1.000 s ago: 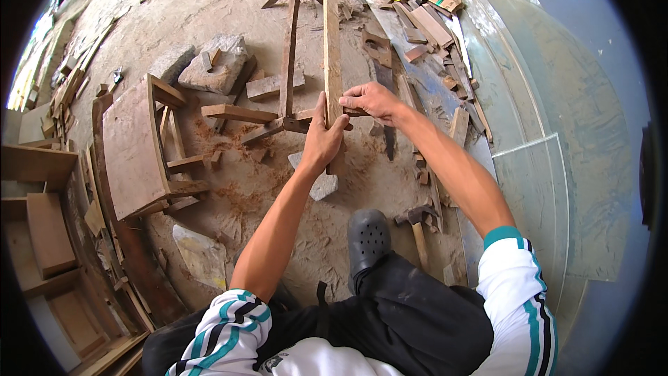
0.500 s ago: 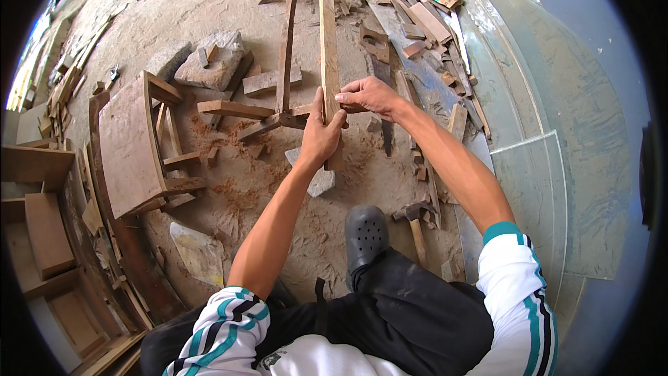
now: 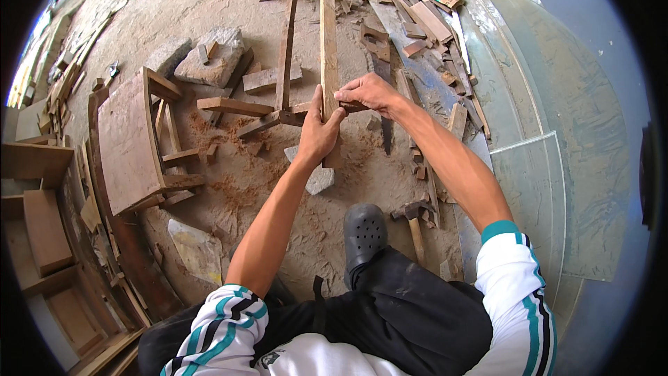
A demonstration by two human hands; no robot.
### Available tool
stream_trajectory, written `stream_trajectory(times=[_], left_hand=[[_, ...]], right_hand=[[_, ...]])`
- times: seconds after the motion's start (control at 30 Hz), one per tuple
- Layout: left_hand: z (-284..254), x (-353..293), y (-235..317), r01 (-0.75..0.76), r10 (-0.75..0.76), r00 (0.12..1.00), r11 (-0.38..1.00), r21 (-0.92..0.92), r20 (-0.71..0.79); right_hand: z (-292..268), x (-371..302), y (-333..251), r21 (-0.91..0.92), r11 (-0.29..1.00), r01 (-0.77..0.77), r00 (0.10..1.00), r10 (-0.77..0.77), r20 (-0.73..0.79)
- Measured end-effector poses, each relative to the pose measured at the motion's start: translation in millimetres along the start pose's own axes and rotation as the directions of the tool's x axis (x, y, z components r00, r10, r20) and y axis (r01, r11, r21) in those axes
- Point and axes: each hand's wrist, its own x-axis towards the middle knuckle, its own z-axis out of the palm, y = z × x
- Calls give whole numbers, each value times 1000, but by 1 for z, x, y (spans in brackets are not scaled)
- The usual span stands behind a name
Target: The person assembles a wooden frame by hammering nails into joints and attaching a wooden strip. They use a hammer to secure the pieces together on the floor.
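Note:
A long pale wooden strip (image 3: 328, 35) runs from the top edge of the view down to my hands. My left hand (image 3: 319, 136) is closed round its lower part, with the thumb at the right edge and a finger along the left. On the strip's right side, my right hand (image 3: 372, 95) has thumb and fingertips pinched together. A dark bit shows under these fingertips, too small to name. Behind and left of the strip stands a wooden frame (image 3: 286, 49) with crossed legs at its far end and more pieces splayed at its near end.
A small wooden stool (image 3: 129, 146) lies on its side at left, near stone blocks (image 3: 209, 63). A handsaw (image 3: 376, 45), wood offcuts (image 3: 431, 21) and a hammer (image 3: 415, 230) lie to the right. Glass sheets (image 3: 536, 188) lie farther right. My shoe (image 3: 365, 237) is below the strip.
Both hands keep almost the same place and grip on the strip. My right fingertips and left hand have shifted only slightly.

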Motion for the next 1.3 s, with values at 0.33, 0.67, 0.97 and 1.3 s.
stream_trajectory(times=[0.33, 0.67, 0.97, 1.3], left_hand=[[-1, 9, -14, -164, 166, 985, 984, 63, -38], [2, 6, -11, -57, 57, 998, 998, -12, -5], [-2, 9, -15, -99, 99, 995, 995, 19, -8], [-4, 11, -21, -148, 151, 988, 980, 132, -19]], right_hand=[[0, 4, 3, -46, 999, 23, 1000, -24, -16], [-5, 7, 5, 59, 998, -36, 999, 34, 37], [-1, 2, -2, 56, 998, -21, 999, 18, 50], [-2, -1, -2, 85, 996, -24, 998, 20, 52]])
